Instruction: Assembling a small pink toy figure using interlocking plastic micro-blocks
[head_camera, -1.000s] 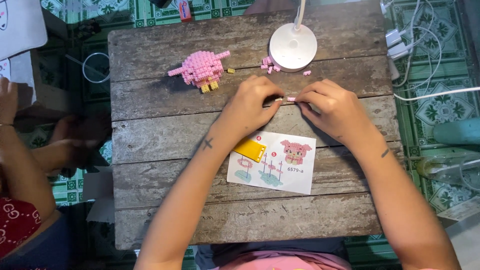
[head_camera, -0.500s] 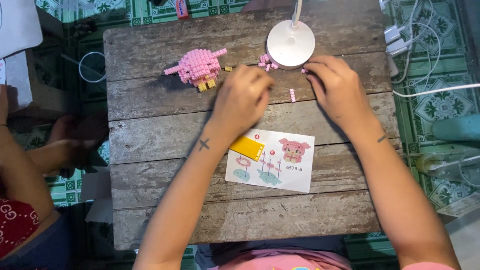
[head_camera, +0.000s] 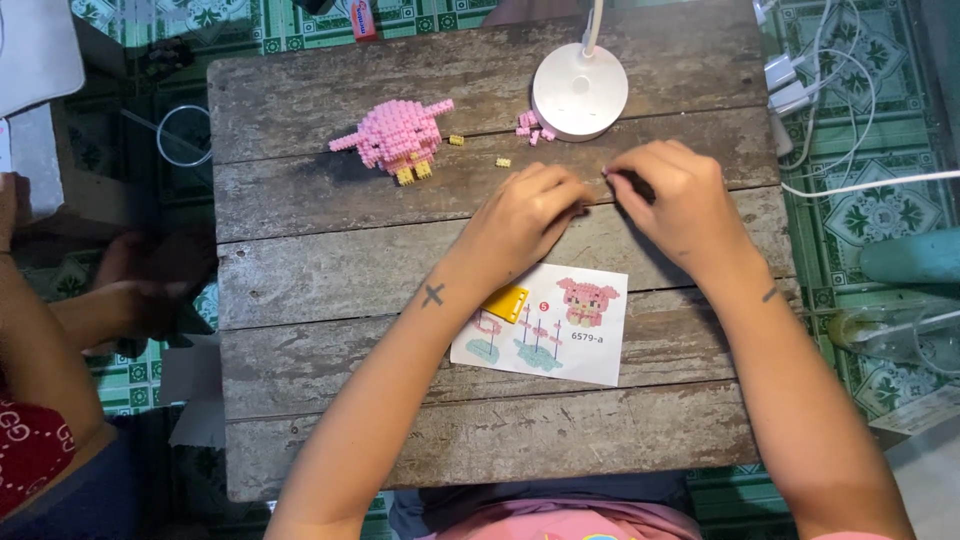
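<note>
My left hand (head_camera: 525, 215) and my right hand (head_camera: 675, 195) rest on the wooden table (head_camera: 330, 270), fingers curled, their tips almost meeting. Whatever lies under the fingertips is hidden. A pink brick-built pig (head_camera: 395, 135) with yellow feet stands at the far left of the table. Two tiny yellow bricks (head_camera: 503, 162) lie between the pig and my left hand. A small heap of loose pink bricks (head_camera: 530, 125) sits against the white round lamp base (head_camera: 580, 90). Below my left wrist lies the picture instruction sheet (head_camera: 560, 335) with a yellow flat tool (head_camera: 507, 303) on it.
Another person's arm and legs (head_camera: 60, 330) are at the left, off the table. White cables and plugs (head_camera: 830, 80) trail over the green patterned floor on the right, beside a clear plastic bottle (head_camera: 890, 330). A small red tube (head_camera: 363, 20) lies beyond the table's far edge.
A second ago both hands pinched a small pink piece between them. They let it drop on the table, moved toward the lamp, and now curl together near the spot where it lay.
</note>
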